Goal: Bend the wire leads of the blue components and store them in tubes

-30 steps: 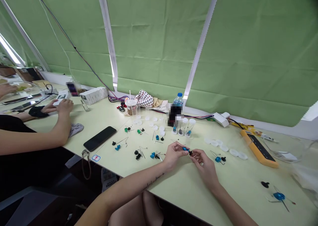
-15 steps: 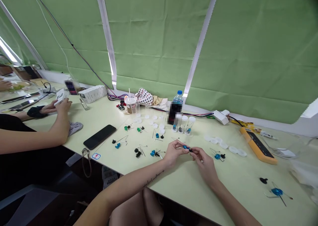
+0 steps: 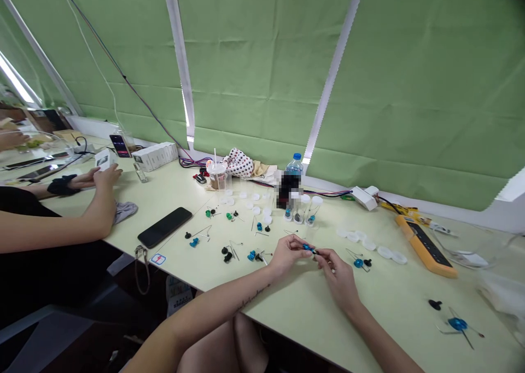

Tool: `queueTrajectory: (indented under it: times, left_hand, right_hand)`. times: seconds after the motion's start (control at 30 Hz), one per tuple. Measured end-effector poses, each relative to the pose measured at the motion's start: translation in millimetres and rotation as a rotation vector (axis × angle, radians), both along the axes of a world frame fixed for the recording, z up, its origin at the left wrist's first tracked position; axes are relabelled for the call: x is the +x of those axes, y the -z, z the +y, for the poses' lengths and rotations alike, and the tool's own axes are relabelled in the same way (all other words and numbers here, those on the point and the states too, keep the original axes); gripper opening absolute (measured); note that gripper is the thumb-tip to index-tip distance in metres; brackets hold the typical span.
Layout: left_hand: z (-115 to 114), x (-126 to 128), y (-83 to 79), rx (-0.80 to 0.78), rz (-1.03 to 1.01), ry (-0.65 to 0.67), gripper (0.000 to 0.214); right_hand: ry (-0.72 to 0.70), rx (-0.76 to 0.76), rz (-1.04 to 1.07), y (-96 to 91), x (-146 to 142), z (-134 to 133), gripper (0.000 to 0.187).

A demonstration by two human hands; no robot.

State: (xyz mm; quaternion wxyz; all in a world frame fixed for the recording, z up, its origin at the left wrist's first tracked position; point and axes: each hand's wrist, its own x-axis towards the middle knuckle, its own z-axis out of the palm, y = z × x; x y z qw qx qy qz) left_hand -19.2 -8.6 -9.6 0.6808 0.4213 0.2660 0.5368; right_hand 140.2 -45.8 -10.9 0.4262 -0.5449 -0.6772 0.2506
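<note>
Close together above the table's front part, my left hand (image 3: 289, 257) and my right hand (image 3: 337, 273) meet at the fingertips. A small blue part (image 3: 307, 247) is pinched in my left hand. My right fingers close on its dark end; the exact piece there is too small to tell. Just behind my hands lies a bent wire (image 3: 294, 233). To the right rests a blue part with wires (image 3: 359, 263) beside a black round piece (image 3: 367, 262). On the left are another blue part (image 3: 251, 255) and black pieces (image 3: 227, 255).
Clear tubes (image 3: 313, 211) stand behind my hands, near a blue-capped bottle (image 3: 294, 165). White caps (image 3: 369, 243) and an orange power strip (image 3: 426, 247) lie right. A phone (image 3: 164, 227) lies left, near another person's hands (image 3: 107, 176) holding a white box (image 3: 103, 158).
My hands stay together, with the blue part and my right hand shifted slightly down. The other person's white box has turned a little. The view has moved slightly.
</note>
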Motion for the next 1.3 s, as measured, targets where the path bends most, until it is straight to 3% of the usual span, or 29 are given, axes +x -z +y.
queueTrajectory:
  times: [0.23,0.4,0.7,0.83,1.1,1.3]
  left_hand:
    - [1.5,1.2,1.6,0.004,0.046,-0.071,0.035]
    - [1.8,1.4,0.0,-0.005,0.039,-0.029,0.038]
    - [-1.3,-0.3,-2.7,0.032,0.044,-0.015,0.034]
    - [-1.7,0.3,-3.7,0.050,0.015,0.007,0.036]
    - [-1.0,-0.3,-5.2,0.023,0.041,-0.089,0.034]
    - [-3.6,-0.2,-5.3,0.073,0.039,-0.034,0.034]
  right_hand:
    - [-0.029,-0.034,-0.007,-0.7,-1.2,0.9,0.034]
    - [0.024,0.027,-0.010,1.1,-0.3,2.7,0.035]
    - [-0.122,-0.077,-0.035,-2.0,-0.8,-1.3,0.039]
    - [-0.126,-0.075,-0.027,-3.9,-2.0,-1.9,0.042]
    - [-0.050,-0.069,0.040,-0.4,-2.5,0.4,0.033]
    - [-0.117,-0.076,0.012,-0.9,-1.9,-1.6,0.035]
